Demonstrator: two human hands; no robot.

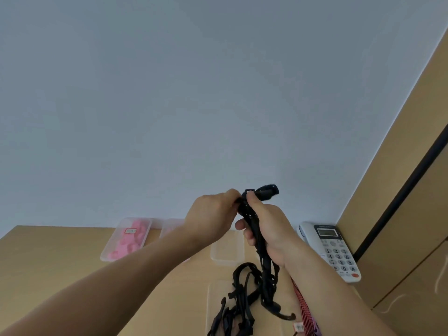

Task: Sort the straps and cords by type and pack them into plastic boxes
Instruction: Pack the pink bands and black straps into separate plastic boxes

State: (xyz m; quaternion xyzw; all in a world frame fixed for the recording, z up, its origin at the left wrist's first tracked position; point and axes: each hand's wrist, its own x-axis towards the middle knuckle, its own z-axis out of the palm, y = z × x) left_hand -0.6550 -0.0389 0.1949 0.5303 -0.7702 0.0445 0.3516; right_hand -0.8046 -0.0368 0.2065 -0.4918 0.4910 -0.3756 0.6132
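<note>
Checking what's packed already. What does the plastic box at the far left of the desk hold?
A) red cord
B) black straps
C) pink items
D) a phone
C: pink pieces show through the far-left box; the black straps are held up by the left hand and right hand.

Wooden table [60, 263] bears plastic boxes [126, 238] — and a telephone [335, 251].
</note>
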